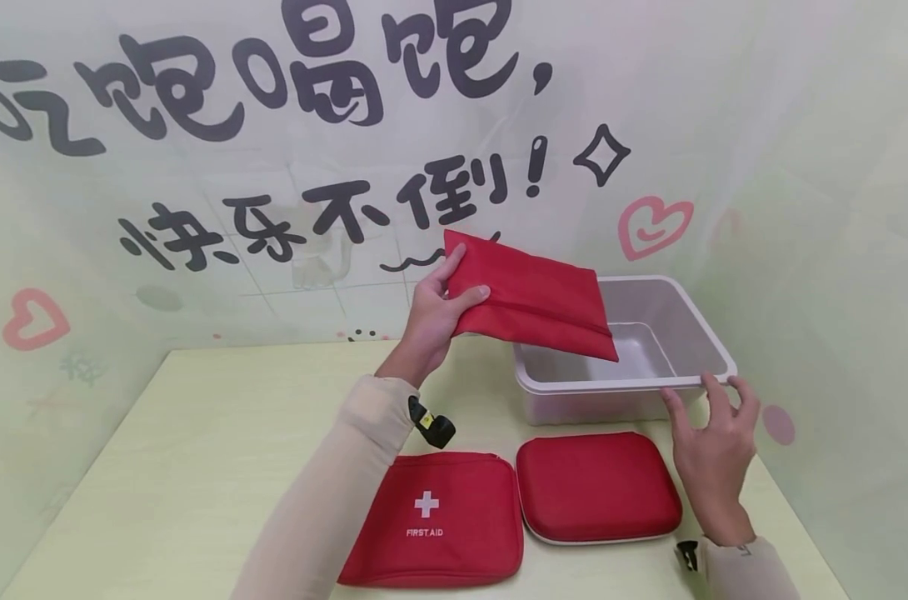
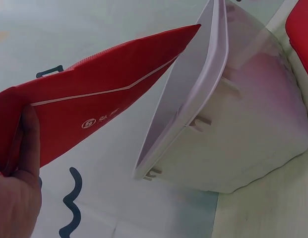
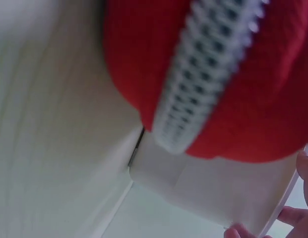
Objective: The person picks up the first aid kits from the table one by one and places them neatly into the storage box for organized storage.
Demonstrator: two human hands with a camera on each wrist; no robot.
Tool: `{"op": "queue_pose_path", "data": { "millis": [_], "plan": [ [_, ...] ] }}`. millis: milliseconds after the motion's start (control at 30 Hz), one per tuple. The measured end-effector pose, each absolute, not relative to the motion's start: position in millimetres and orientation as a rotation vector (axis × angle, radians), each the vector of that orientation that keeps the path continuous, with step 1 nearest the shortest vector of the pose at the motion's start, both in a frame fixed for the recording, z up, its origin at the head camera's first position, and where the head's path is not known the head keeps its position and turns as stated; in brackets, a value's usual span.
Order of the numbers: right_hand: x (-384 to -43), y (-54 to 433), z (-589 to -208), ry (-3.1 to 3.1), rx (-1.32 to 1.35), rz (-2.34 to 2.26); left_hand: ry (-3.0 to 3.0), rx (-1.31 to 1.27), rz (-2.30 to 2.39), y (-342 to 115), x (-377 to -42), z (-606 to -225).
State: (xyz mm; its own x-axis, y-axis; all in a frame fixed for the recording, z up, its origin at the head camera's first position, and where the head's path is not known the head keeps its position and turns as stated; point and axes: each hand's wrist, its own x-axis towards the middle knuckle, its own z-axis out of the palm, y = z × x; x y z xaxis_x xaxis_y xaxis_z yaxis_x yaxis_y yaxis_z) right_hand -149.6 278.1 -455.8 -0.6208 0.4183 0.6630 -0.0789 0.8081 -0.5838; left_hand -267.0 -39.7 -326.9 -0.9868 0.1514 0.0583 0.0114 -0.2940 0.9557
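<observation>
My left hand (image 1: 433,321) pinches one end of a flat red fabric pouch (image 1: 529,292), thumb on the near face. The pouch is raised and tilted, its far end over the left part of a white plastic bin (image 1: 589,407). Seen from the left wrist, the pouch (image 2: 104,84) bears a thin white line and small white print, and its tip overlaps the bin's rim (image 2: 220,49). My right hand (image 1: 716,454) grips the bin's front rim near the right corner with thumb and fingertips.
In front of the bin lie a red FIRST AID bag (image 1: 461,525) with a white cross and a red zipped case (image 1: 600,483), side by side on the pale table (image 1: 199,467). A printed wall sheet (image 1: 424,117) hangs behind.
</observation>
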Motion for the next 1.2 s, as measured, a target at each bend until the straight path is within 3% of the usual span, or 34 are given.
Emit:
{"op": "queue_pose_path", "data": {
  "millis": [1200],
  "plan": [
    [-153.4,277.5,-460.3,-2.067,-0.221,0.848,1.933,0.076,2.282,4.9,-278.7,-349.1]
  ]
}}
